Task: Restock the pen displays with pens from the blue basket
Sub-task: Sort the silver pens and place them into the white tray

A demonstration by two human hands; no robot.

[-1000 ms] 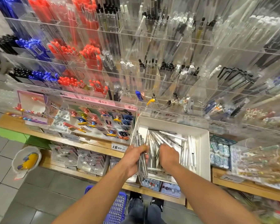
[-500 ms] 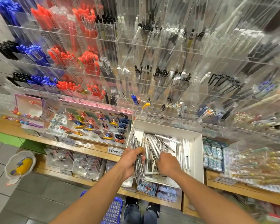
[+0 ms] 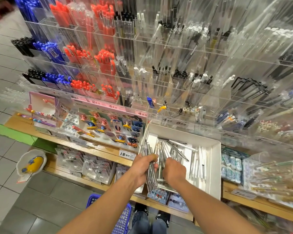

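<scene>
Nearest the camera, the blue basket (image 3: 123,218) stands on the floor at the person's feet, partly hidden by the left forearm; its contents cannot be made out. Above it, the left hand (image 3: 143,168) has fingers and thumb curled around a bundle of wrapped pens (image 3: 150,173) at the left end of the white box (image 3: 215,166). Just beside it, the right hand (image 3: 173,170) reaches among the loose pens (image 3: 174,151) in the box with its fingers bent downward; whether they grip a pen cannot be determined.

Step in hand, as judged: gather loose pens into the bundle. Keep the left grip firm at mid-length so that no pen slips out. Feed each pen parallel to the others, tips facing one way. Take crossed pens from the top first.

Behind the box, the clear pen racks (image 3: 176,73) rise in tiers; several compartments appear sparsely filled.
</scene>
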